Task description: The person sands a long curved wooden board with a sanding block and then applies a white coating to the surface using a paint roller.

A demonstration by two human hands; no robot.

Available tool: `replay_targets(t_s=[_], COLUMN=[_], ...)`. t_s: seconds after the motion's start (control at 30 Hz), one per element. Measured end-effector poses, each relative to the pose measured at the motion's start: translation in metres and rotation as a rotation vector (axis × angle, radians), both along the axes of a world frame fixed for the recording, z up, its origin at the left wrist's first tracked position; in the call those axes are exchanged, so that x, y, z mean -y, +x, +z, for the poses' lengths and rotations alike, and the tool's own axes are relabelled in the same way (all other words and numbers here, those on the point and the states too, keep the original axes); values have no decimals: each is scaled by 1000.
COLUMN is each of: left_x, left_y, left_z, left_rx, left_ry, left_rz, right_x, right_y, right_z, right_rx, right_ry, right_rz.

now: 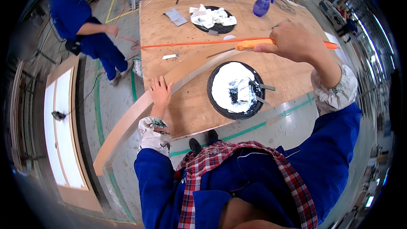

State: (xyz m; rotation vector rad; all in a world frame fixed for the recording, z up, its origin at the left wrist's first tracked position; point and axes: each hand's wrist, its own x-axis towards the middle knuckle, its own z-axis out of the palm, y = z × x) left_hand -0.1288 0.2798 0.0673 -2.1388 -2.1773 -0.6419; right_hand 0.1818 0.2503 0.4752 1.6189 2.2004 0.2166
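My left hand [160, 95] lies with its fingers spread on a long curved wooden strip [123, 132], which sticks out past the left edge of the table. My right hand [294, 41] is closed around an orange-handled tool [254, 44] with a thin dark shaft. The shaft's tip points left, close to the strip's far end. Its exact kind cannot be made out. Between my arms a round black plate [210, 97] carries white paste [224, 78]. Two scraper-like tools, one with a greenish handle [267, 87], rest over its right side.
An orange hose [182, 44] crosses the wooden table [190, 123]. Farther back are a black disc with crumpled white cloths [212, 16], a grey sheet [175, 17] and a purple spray bottle [262, 5]. A person in blue [85, 25] stands left, near a white panel [63, 131].
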Motion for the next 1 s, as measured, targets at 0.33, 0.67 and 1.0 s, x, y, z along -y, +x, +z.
replay_targets(t_s=[0.33,0.67,1.0], left_x=[-33,92,93], left_y=[128,104,97], left_z=[102,133,199], left_rx=[178,711,113], left_ry=[281,-1011,298], left_rz=[-698,-1011,-459], right_x=[43,45,12], right_y=[65,148,175], right_z=[0,0,-118], right_rx=[-1568,-2089,-1325], right_ry=[-381,91,-336], right_rz=[-283,-630,-925])
